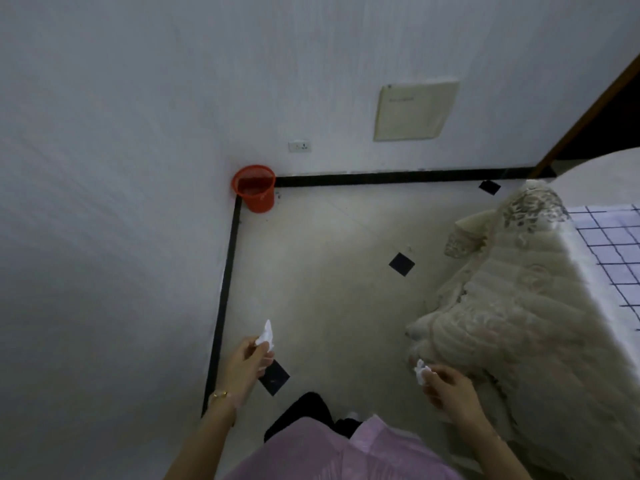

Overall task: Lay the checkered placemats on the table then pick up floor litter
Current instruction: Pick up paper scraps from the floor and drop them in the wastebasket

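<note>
My left hand [246,365] pinches a crumpled white tissue [266,335] above the pale tiled floor [322,271]. My right hand [446,384] grips a second wad of white paper [420,371] close to the hanging cream tablecloth [502,306]. A white placemat with a dark blue check [613,251] lies flat on the table at the right edge. A red mesh waste bin [255,188] stands in the far corner where the two walls meet, well ahead of both hands.
White walls close in on the left and ahead, with a black skirting strip [225,289] along the floor. A wall socket [300,146] and a cream panel [415,110] sit above the bin. Black diamond tiles [401,264] dot the floor. A door frame [588,109] is at far right.
</note>
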A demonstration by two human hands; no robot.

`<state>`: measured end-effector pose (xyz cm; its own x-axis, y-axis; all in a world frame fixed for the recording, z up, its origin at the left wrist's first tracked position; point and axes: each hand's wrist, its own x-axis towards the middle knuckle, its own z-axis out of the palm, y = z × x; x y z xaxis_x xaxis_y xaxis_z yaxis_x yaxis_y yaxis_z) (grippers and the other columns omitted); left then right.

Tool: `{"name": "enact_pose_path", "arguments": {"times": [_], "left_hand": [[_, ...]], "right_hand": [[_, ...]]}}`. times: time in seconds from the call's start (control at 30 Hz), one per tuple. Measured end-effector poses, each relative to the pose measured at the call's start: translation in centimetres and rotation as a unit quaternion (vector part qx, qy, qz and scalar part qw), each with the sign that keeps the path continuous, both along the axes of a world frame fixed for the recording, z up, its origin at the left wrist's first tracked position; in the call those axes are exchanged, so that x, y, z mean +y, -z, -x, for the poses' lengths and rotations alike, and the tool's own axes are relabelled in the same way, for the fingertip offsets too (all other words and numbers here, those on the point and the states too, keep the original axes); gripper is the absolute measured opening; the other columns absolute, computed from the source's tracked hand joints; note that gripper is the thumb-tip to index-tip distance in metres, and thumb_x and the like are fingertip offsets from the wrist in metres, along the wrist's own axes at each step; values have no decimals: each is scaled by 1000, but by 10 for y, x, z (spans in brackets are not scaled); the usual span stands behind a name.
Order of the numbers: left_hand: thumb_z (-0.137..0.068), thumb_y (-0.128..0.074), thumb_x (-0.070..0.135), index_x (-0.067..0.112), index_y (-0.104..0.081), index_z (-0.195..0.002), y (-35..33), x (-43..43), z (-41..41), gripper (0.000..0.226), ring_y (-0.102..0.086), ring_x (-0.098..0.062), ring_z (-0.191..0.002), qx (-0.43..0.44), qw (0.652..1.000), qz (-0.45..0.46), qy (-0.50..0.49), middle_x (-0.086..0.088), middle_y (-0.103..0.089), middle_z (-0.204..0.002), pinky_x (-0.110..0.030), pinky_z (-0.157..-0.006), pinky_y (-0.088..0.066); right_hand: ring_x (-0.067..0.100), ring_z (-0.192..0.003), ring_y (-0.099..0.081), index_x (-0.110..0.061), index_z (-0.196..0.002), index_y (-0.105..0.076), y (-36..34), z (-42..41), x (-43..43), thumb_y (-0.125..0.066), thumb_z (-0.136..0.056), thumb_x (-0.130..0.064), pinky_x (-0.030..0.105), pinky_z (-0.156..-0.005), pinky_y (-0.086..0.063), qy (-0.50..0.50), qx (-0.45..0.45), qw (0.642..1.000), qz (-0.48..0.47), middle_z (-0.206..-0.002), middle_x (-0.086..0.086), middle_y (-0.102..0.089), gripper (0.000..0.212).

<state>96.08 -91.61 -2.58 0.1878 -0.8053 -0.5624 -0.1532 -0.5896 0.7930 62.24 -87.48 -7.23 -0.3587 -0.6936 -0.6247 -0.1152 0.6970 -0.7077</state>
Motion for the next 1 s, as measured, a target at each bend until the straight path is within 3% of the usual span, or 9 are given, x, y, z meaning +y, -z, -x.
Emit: {"name": "enact_pose_path", "arguments": {"times": [0.03, 0.1, 0.17, 0.23, 0.3, 0.43, 0.53, 0.73, 1.0], "left_hand": [[-94, -51, 21, 11, -59, -92, 2, -3, 2, 13, -63, -23, -84, 3, 1000, -5, -7, -8, -65, -88, -26, -67, -47], [-93, -52, 19, 12, -59, -87, 4, -10, 6, 11, -63, -22, -81, 5, 1000, -9, -24, -7, -65, -85, -26, -65, -46], [-93, -53, 20, 12, -58, -80, 4, -20, 8, 16, -62, -21, -77, 7, 999, -9, -39, -6, -64, -79, -26, -63, -45], [-93, -52, 21, 11, -56, -78, 6, -29, 8, 19, -60, -21, -75, 9, 998, -20, -55, -6, -63, -78, -26, -61, -44], [-95, -50, 21, 11, -56, -78, 10, -38, 6, 21, -60, -21, -75, 8, 997, -32, -74, -9, -63, -80, -27, -62, -45], [-95, -48, 30, 11, -57, -85, 29, -64, -10, 24, -62, -24, -85, 28, 989, -82, -118, -10, -63, -90, -28, -65, -46], [-94, -48, 36, 10, -57, -89, 44, -100, -26, 28, -61, -23, -85, 33, 979, -122, -159, -12, -64, -95, -31, -68, -46], [-88, -50, 51, 6, -60, -90, 44, -208, -42, 46, -63, -24, -84, 22, 970, -154, -188, -12, -65, -92, -30, -66, -48], [-91, -49, 45, 12, -58, -89, 22, -409, -54, 34, -62, -22, -88, 29, 986, -98, -130, -11, -65, -96, -33, -80, -49]], "right_hand": [[18, -60, -48, -3, -74, -73, 2, 1, -4, -65, -99, 4, 9, -41, -42, -1, -5, 1000, -6, -50, -2, -60, 27], [19, -62, -48, -3, -73, -72, 4, 0, -18, -63, -100, 3, 18, -45, -45, -11, -19, 999, -23, -52, 1, -61, 30], [22, -73, -51, -6, -73, -69, 3, -3, -40, -61, -102, 1, 26, -57, -42, -36, -33, 998, -31, -69, 13, -62, 31], [22, -72, -52, -2, -83, -70, -1, -10, -70, -59, -104, -2, 26, -57, -40, -62, -41, 997, -34, -75, 14, -60, 24], [17, -61, -48, -6, -79, -67, -5, -17, -105, -58, -105, -4, 21, -49, -42, -79, -41, 996, -30, -67, 9, -55, 28], [18, -70, -56, -19, -74, -62, -13, -36, -184, -57, -106, -11, 25, -66, -48, -117, -32, 992, -16, -73, 7, -61, 34], [19, -72, -57, -19, -75, -62, -10, -51, -253, -57, -107, -9, 25, -67, -47, -139, -34, 990, -21, -74, 8, -62, 34], [18, -68, -56, -18, -79, -66, -1, -70, -368, -60, -106, -11, 27, -64, -46, -173, -21, 983, -66, -76, 12, -61, 28], [17, -62, -52, -9, -75, -65, 3, -73, -504, -60, -106, -9, 22, -56, -43, -198, 5, 975, -97, -66, 9, -57, 31]]}}
